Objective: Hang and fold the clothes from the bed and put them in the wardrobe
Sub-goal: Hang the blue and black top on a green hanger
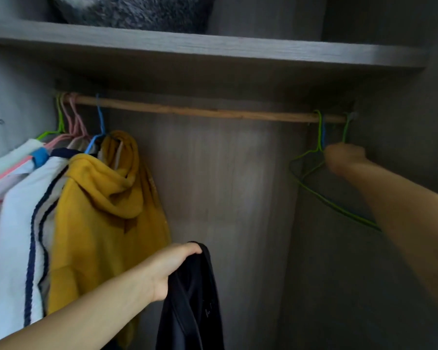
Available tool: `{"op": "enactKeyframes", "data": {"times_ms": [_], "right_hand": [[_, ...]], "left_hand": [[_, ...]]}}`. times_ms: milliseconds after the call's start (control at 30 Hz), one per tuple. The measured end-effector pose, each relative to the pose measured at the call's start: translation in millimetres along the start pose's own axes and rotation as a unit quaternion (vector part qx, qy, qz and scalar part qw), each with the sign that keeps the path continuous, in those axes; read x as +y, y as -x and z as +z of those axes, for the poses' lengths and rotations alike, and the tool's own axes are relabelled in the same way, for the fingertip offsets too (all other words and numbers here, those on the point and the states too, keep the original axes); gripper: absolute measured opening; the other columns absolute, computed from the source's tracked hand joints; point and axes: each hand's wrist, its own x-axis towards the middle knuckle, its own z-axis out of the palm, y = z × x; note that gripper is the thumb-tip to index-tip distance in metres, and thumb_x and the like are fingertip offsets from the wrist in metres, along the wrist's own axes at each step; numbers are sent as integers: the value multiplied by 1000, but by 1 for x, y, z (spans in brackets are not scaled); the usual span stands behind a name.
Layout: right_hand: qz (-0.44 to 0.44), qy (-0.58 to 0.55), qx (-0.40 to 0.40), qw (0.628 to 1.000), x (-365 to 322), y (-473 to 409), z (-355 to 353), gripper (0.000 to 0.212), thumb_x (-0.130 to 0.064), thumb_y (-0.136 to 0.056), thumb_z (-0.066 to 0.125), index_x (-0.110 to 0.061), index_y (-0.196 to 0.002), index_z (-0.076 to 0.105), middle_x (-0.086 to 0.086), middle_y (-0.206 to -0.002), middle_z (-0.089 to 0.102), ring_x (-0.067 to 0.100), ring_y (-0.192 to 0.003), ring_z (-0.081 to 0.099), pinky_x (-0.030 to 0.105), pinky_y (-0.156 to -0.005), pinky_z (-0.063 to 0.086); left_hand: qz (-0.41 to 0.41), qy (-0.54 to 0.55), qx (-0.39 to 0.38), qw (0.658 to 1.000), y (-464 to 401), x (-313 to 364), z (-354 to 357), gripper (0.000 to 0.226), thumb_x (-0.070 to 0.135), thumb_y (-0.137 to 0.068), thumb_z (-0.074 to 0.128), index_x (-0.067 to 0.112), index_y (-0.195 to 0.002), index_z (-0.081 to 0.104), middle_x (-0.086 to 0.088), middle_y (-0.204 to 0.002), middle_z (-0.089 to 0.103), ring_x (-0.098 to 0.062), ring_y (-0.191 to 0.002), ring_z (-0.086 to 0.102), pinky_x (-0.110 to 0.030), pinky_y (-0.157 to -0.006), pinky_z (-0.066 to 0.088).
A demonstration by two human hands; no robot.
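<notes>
While left hand [173,263] is gripping the black top [195,299], right hand [344,156] is grabbing 1 green hanger [311,160]; next: lift it off the rod [200,111] & slip top on.

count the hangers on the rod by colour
Green hangers: 3, one at the left end and two at the right
Pink hangers: about 2, hooks overlapping
Blue hangers: 2, one holding the yellow hoodie
Total: about 7

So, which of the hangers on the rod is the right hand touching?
A bare green hanger at the rod's right end; the left-end hangers carry clothes.
</notes>
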Motion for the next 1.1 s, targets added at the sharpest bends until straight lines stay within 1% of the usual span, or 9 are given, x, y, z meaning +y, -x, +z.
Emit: {"op": "enactKeyframes", "data": {"times_ms": [300, 400, 467, 533, 600, 800, 900, 967, 1100], "right_hand": [[-16, -211, 148, 966, -19, 27, -3, 21, 0, -94, 38, 2, -110, 51, 29, -111, 56, 47, -101, 58, 46, -79, 46], [-10, -364, 200, 910, -34, 62, 3, 19, -7, -96, 42, 2, -106, 55, 31, -101, 61, 46, -95, 59, 45, -77, 45], [10, -466, 173, 868, -48, 94, 21, 14, -12, -94, 50, -3, -100, 59, 21, -87, 63, 35, -83, 61, 39, -72, 43], [37, -601, 28, 798, -67, 132, 34, 13, -27, -93, 57, -14, -90, 59, 3, -65, 52, 20, -59, 51, 30, -51, 40], [78, -713, -86, 692, -84, 168, 36, 26, -38, -96, 54, -17, -82, 59, -7, -44, 32, 9, -35, 29, 13, -36, 21], [96, -901, -33, 422, -99, 259, -32, 43, -41, -102, 38, -20, -67, 50, -8, -44, 14, 6, -37, 9, 15, -38, 9], [72, -939, -24, 335, -115, 291, -52, 49, -46, -100, 36, -21, -60, 49, -7, -46, 12, 10, -43, 3, 20, -40, 5], [60, -938, -38, 339, -135, 309, -47, 52, -45, -99, 37, -20, -56, 50, -9, -44, 13, 8, -41, 5, 18, -42, 4], [-25, -837, -129, 531, -164, 340, -5, 49, -49, -95, 45, -21, -58, 61, -8, -45, 22, 6, -37, 16, 14, -41, 12]], "left_hand": [[-14, -31, 25, 999, 4, -9, -16, 26, 24, -88, 64, 6, -106, 63, -18, -97, 67, -33, -87, 62, -34, -72, 51], [-9, -43, 20, 999, 9, -6, -21, 26, 25, -87, 64, 4, -104, 64, -18, -94, 67, -32, -83, 63, -35, -74, 50], [5, -49, 23, 999, 13, -2, -27, 26, 25, -87, 64, 5, -103, 64, -18, -95, 67, -32, -86, 63, -37, -79, 50], [24, -60, 29, 997, 14, -1, -36, 32, 26, -85, 66, 7, -111, 62, -17, -105, 66, -33, -96, 62, -41, -89, 50], [42, -70, 33, 996, 14, -5, -47, 45, 31, -81, 70, 10, -119, 59, -15, -118, 62, -34, -108, 59, -46, -98, 46], [30, -56, 38, 997, 13, -25, -66, 73, 45, -75, 73, 10, -134, 49, -13, -137, 52, -34, -123, 50, -50, -104, 40], [38, -64, 26, 997, 19, -25, -58, 47, 40, -80, 70, 11, -117, 61, -10, -122, 63, -29, -113, 57, -45, -103, 42], [53, -74, 5, 996, 26, -19, -54, 22, 33, -88, 64, 14, -99, 64, -12, -104, 68, -29, -100, 63, -43, -98, 47], [82, -56, -12, 995, 37, 1, -82, 17, 31, -86, 65, 15, -90, 62, -15, -106, 67, -30, -98, 63, -43, -95, 49]]}}
